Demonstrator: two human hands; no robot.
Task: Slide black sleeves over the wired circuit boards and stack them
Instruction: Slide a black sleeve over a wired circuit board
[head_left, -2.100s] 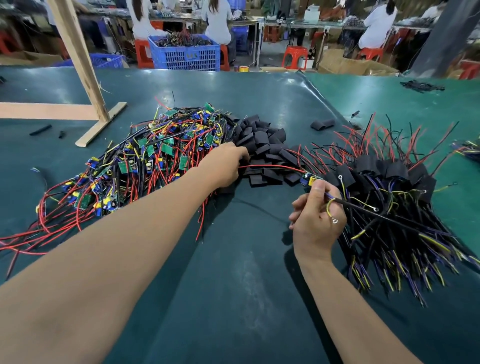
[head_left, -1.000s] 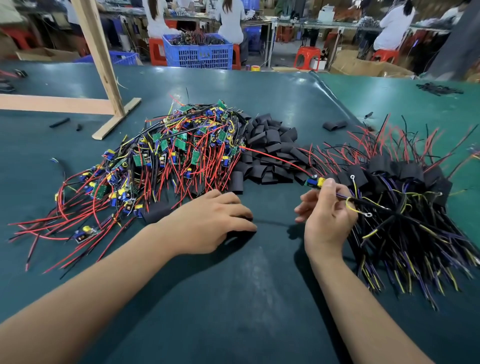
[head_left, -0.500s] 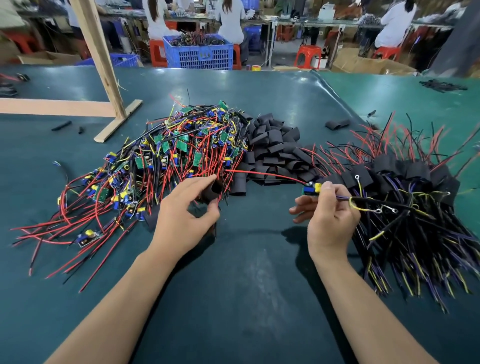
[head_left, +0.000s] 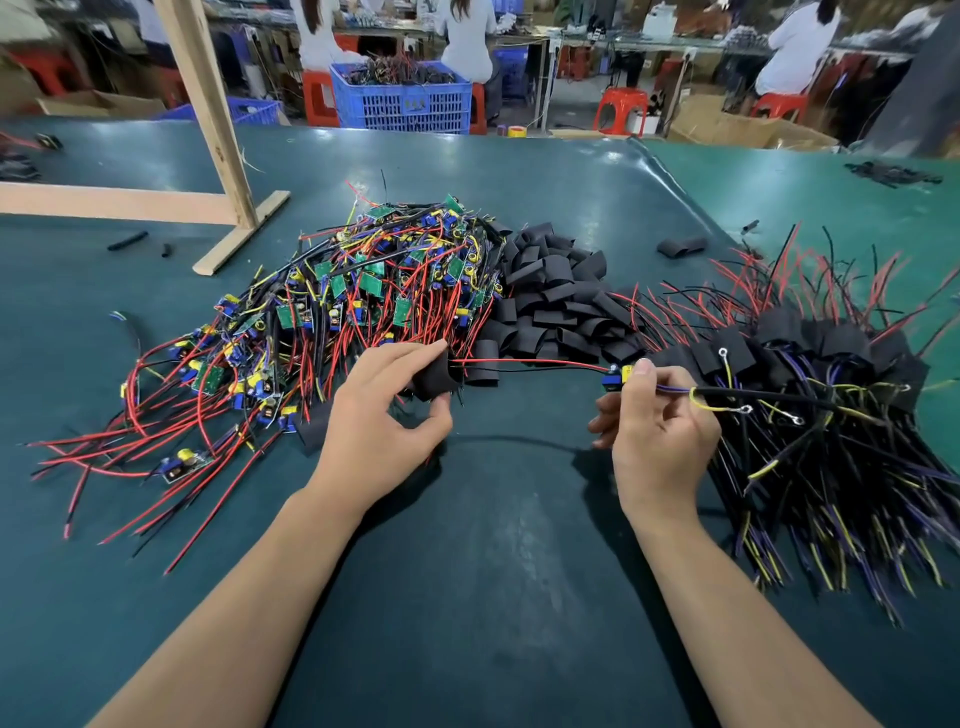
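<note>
- Green matting covers the table; both my forearms reach over its bare near part.
- My left hand pinches one black sleeve between curled fingers and thumb, held just above the mat.
- My right hand pinches a wired circuit board at its blue and yellow parts, fingers curled round it.
- That board's red lead runs left and meets the sleeve's mouth; whether it has entered I cannot tell. Its yellow and purple leads trail right.
- Right of my right hand lies the stack of sleeved boards, wires fanned out toward me and away.
- Beyond my left hand sits the heap of bare boards, red and black leads spilling left.
- Between the two lies the pile of loose sleeves, touching the bare boards.
- Further left stands a wooden post on its foot.
- Off the far edge: a blue crate, red stools, seated people.
</note>
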